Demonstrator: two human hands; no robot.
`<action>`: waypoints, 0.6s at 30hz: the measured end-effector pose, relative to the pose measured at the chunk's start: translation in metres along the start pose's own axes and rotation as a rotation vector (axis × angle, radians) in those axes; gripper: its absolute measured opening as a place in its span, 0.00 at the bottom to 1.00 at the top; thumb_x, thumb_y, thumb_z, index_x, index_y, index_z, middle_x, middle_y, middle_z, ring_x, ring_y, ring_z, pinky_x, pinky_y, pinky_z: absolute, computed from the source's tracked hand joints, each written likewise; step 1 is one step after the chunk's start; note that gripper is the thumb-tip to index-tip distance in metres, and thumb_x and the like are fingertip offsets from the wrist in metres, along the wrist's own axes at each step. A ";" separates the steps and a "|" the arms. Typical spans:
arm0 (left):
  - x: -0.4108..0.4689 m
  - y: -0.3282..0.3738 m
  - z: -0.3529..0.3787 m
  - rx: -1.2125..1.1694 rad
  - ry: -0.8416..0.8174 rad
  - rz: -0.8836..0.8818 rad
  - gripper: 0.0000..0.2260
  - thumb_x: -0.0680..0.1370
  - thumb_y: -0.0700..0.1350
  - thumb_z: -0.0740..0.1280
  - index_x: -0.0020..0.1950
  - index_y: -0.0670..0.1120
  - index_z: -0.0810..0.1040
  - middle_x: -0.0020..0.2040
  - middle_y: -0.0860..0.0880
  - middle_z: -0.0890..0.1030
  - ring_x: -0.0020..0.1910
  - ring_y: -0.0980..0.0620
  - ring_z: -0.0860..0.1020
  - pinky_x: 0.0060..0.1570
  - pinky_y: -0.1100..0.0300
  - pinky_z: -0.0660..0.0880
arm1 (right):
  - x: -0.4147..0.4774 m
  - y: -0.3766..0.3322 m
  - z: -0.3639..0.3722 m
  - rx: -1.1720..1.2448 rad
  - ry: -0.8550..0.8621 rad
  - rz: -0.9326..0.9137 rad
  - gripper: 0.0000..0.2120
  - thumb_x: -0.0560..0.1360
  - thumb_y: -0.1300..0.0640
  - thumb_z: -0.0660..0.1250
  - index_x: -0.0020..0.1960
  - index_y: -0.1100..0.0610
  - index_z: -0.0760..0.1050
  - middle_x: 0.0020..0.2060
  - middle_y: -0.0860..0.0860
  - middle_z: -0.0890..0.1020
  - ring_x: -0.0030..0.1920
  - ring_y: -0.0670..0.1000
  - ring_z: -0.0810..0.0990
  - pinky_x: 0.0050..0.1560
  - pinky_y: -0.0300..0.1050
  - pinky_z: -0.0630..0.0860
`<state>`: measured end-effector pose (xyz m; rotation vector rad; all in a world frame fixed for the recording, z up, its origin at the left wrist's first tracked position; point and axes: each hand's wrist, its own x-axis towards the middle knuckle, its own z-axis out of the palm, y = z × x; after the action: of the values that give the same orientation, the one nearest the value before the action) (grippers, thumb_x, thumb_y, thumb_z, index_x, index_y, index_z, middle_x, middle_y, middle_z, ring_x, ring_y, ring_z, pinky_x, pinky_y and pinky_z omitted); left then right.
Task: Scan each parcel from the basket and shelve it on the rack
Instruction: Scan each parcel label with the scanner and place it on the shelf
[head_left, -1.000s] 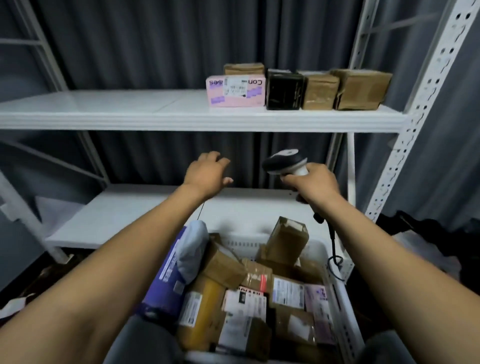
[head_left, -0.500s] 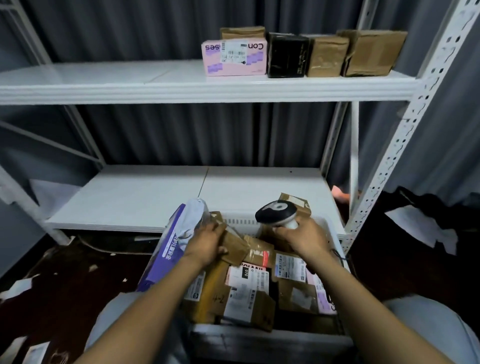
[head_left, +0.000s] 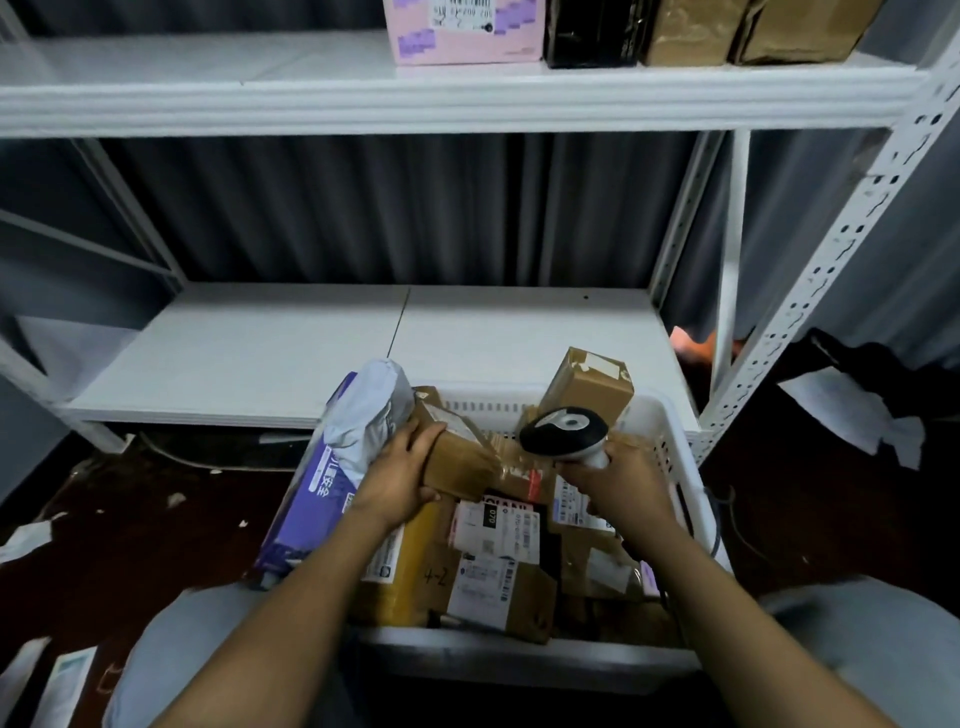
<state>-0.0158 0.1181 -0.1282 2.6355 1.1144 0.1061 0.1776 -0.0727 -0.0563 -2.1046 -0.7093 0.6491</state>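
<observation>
Left hand (head_left: 397, 475) grips a brown taped parcel (head_left: 462, 457) atop the pile in the white basket (head_left: 675, 457). Right hand (head_left: 613, 480) holds the scanner (head_left: 563, 431) just beside it, apparently aimed forward. Four parcels sit on the upper shelf (head_left: 208, 88).

Head-worn view, forward and down, close above basket (head_left: 485, 404), rack (head_left: 415, 109) ahead
</observation>
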 end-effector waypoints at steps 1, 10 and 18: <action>0.000 -0.003 -0.001 -0.008 0.025 0.009 0.43 0.69 0.49 0.77 0.77 0.54 0.56 0.78 0.45 0.56 0.73 0.41 0.64 0.68 0.48 0.66 | 0.001 0.001 0.000 0.006 0.002 0.000 0.07 0.70 0.54 0.74 0.39 0.55 0.78 0.33 0.54 0.82 0.37 0.58 0.82 0.42 0.61 0.82; -0.020 0.003 -0.015 -0.215 0.327 0.112 0.38 0.66 0.51 0.78 0.71 0.49 0.64 0.70 0.46 0.70 0.65 0.45 0.72 0.56 0.45 0.77 | -0.005 -0.010 -0.017 0.361 -0.002 -0.038 0.05 0.73 0.59 0.74 0.44 0.58 0.79 0.33 0.57 0.83 0.31 0.53 0.79 0.30 0.43 0.75; -0.053 0.063 -0.024 -0.482 0.414 0.227 0.39 0.66 0.46 0.79 0.69 0.57 0.59 0.71 0.48 0.70 0.63 0.55 0.69 0.59 0.57 0.72 | -0.009 -0.017 -0.031 0.935 -0.215 0.120 0.17 0.72 0.54 0.72 0.60 0.57 0.79 0.51 0.57 0.85 0.47 0.54 0.84 0.51 0.50 0.79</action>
<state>-0.0135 0.0444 -0.0851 2.3327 0.7617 0.8818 0.1868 -0.0868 -0.0239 -1.2234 -0.2833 1.0365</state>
